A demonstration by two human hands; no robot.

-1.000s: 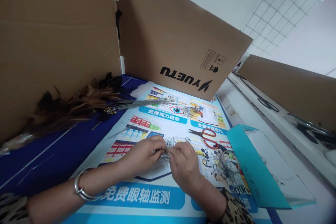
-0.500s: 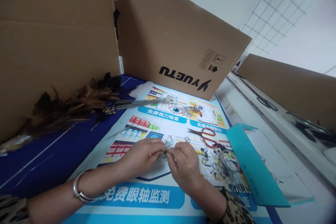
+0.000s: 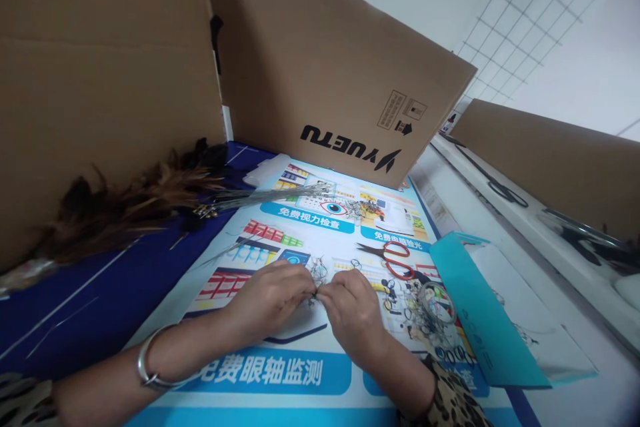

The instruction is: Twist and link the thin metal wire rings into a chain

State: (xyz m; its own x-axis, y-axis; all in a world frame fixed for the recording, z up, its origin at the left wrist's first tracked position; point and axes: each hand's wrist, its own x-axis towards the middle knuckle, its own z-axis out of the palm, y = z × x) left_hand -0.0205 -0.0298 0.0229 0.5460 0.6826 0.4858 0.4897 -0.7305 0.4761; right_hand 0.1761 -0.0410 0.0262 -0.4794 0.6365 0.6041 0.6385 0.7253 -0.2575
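Note:
My left hand (image 3: 270,297) and my right hand (image 3: 353,313) meet over a printed poster (image 3: 280,373), fingertips pinched together on a small tangle of thin wire pieces (image 3: 316,275). Both hands are closed on it. A silver bangle (image 3: 150,363) circles my left wrist. Red-handled scissors (image 3: 395,260) lie just beyond my right hand. A roll of clear tape (image 3: 437,303) sits to the right among several small metal rings.
Brown feathers on wire stems (image 3: 135,203) lie at the left on the blue table cover. Cardboard panels (image 3: 325,67) stand behind and to the left. A teal paper bag (image 3: 483,320) lies flat at the right. More scissors (image 3: 505,193) rest on the white bench beyond.
My hands stay together on the wire pieces, with only small finger shifts. The view has drifted slightly.

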